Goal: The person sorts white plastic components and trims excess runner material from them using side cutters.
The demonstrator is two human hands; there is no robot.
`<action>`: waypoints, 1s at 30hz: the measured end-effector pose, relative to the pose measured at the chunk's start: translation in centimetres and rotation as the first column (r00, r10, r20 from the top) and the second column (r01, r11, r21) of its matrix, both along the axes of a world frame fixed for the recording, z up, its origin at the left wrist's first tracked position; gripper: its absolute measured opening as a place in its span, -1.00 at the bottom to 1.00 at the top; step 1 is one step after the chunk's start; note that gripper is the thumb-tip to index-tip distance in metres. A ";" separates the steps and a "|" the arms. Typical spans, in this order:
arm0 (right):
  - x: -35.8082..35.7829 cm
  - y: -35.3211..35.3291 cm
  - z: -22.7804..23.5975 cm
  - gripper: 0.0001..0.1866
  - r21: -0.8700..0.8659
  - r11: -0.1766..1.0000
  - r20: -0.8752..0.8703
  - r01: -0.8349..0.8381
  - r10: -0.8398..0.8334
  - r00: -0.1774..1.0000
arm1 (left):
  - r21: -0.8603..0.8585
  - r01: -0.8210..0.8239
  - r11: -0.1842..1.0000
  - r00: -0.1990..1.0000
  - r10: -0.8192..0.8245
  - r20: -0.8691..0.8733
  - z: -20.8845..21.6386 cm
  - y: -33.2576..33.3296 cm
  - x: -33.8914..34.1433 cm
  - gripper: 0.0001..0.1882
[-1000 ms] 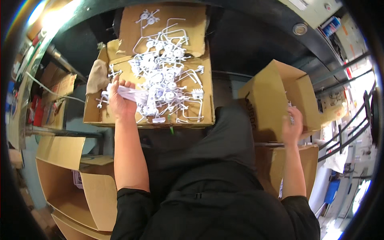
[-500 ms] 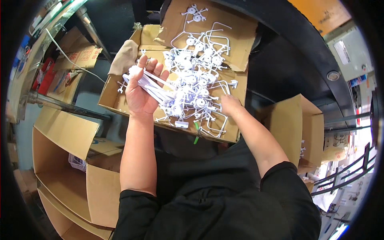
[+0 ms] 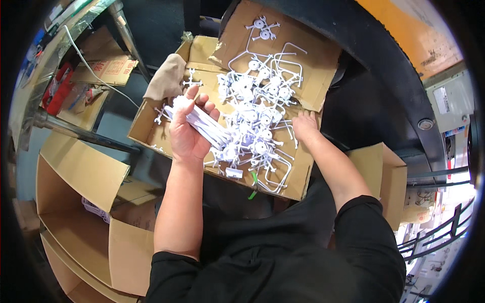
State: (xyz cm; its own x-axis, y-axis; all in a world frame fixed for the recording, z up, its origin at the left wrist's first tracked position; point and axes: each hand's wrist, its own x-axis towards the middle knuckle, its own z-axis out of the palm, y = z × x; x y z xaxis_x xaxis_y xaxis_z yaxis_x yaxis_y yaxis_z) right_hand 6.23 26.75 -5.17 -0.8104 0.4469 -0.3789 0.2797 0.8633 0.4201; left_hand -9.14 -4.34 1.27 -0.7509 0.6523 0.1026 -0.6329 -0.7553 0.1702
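My left hand (image 3: 189, 131) is closed around a bundle of thin white plastic rods (image 3: 206, 127), palm turned up, over the left part of a shallow cardboard tray (image 3: 151, 121). The far ends of the rods reach the tangled pile of white plastic parts (image 3: 247, 118), which have round discs, forked ends and bent arms. My right hand (image 3: 305, 126) is at the tray's right side, fingers curled and back upward. A thin white bent piece (image 3: 289, 132) lies right beside it; whether the fingers hold anything is hidden.
A cardboard flap (image 3: 303, 50) at the back carries more white parts. A beige cloth (image 3: 166, 77) hangs over the tray's left edge. Open cardboard boxes stand at the lower left (image 3: 76, 227) and right (image 3: 381, 171). A metal-legged table (image 3: 76, 132) is at the left.
My right hand has moved from beside the pile to the tray's right side. My left hand keeps hold of the rods. The whole view has shifted slightly.
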 end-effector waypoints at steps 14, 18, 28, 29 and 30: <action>0.4 0.6 -0.9 -0.52 -0.252 0.967 -0.226 0.032 -0.091 0.970 | -0.073 -0.012 0.997 0.999 0.016 0.046 -0.2 0.2 -0.2 -0.62; -0.9 1.2 -0.1 -0.32 -0.517 0.856 -0.265 -0.031 -0.126 0.956 | -0.092 -0.007 0.996 0.999 0.011 0.045 -0.3 0.4 -0.1 -0.62; -2.2 -1.6 -4.0 -0.23 -0.681 0.718 -0.204 0.146 -0.377 0.903 | -0.139 -0.021 0.990 0.998 0.029 0.062 -0.3 0.5 0.1 -0.62; -1.8 -1.6 -4.1 -0.23 -0.680 0.719 -0.205 0.145 -0.376 0.904 | -0.138 -0.021 0.990 0.998 0.030 0.061 -0.2 0.5 0.0 -0.62; -1.2 -1.4 -4.0 -0.26 -0.687 0.721 -0.251 0.090 -0.351 0.902 | -0.144 -0.027 0.989 0.998 0.036 0.060 -0.1 0.5 0.1 -0.62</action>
State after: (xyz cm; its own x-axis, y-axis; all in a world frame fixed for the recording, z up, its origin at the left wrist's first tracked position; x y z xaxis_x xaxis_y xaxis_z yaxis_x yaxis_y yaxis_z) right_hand 5.04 25.30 -9.17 -0.8509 0.3807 -0.3620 0.5070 0.7753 -0.3765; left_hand -9.07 -3.83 1.18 -0.7734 0.6328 -0.0374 -0.6217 -0.7458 0.2391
